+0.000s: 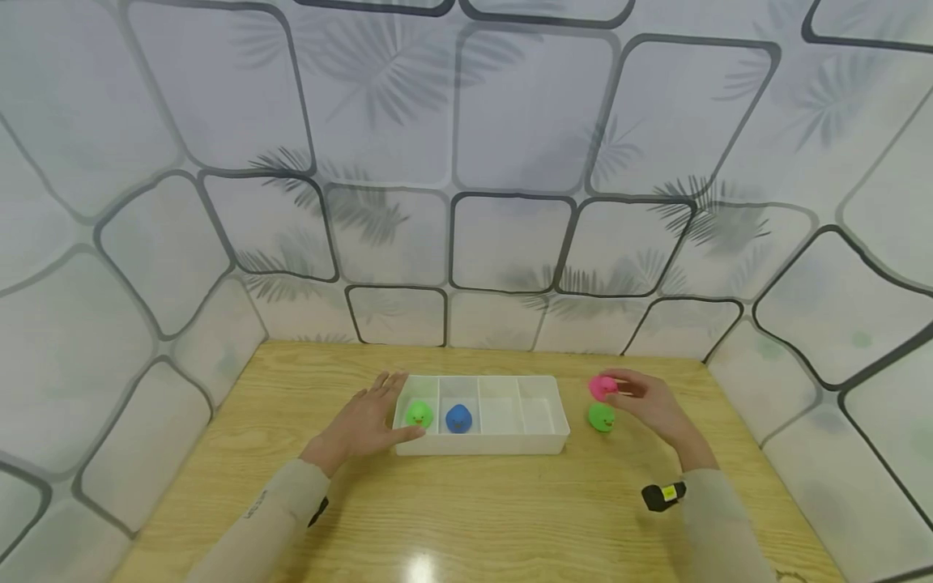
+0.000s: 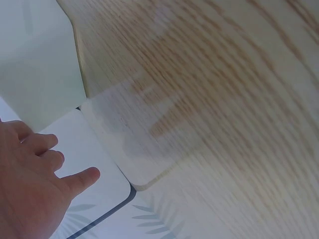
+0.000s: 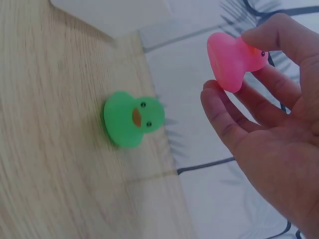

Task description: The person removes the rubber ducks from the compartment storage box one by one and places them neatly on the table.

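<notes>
At the left end of a white divided tray (image 1: 503,444) is my left hand (image 1: 360,425), its fingers extended and its thumb over the front wall. My right hand (image 1: 656,405) pinches a pink rubber duck (image 3: 228,62) between thumb and fingertips, above the table to the right of the tray. Below it a green rubber duck (image 3: 122,119) sits on the wood. Inside the tray, another green duck (image 1: 419,413) occupies the leftmost compartment and a blue duck (image 1: 458,419) the one beside it. The left wrist view shows the left hand but no duck.
The wooden table (image 1: 437,518) is bordered by pale walls (image 1: 394,316) with dark outlines and leaf patterns. Two bare compartments make up the tray's right half. A black device (image 1: 662,496) is on the right wrist.
</notes>
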Demonstrator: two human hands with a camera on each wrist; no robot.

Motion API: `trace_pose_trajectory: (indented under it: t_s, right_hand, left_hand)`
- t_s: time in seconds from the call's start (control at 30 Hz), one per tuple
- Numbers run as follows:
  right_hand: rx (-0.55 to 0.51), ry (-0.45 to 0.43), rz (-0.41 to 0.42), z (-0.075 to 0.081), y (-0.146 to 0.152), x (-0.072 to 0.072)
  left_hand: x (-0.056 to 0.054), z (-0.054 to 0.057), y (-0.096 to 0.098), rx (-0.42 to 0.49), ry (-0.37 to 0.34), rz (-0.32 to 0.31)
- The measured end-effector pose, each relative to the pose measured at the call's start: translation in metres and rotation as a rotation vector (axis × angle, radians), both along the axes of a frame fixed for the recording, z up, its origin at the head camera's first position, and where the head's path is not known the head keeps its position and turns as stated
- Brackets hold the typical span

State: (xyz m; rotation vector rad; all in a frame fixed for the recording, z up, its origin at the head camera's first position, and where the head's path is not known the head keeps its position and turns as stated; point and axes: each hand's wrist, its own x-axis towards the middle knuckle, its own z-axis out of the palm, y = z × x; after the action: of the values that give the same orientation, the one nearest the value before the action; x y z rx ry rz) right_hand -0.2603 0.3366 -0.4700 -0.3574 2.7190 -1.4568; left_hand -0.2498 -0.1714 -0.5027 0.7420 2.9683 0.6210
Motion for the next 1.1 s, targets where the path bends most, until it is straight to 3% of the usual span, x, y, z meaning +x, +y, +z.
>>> trace_pose_trajectory:
  t_s: [0.73, 1.1]
  right_hand:
    - [0.058, -0.049, -0.095, -0.009, 0.045, 0.016]
    - [0.090, -0.067, -0.106, -0.027, 0.055, 0.016]
  left_hand:
    - [0.000, 0.001, 0.000, -0.005, -0.012, 0.005]
    - [-0.001, 0.000, 0.000, -0.007, -0.001, -0.002]
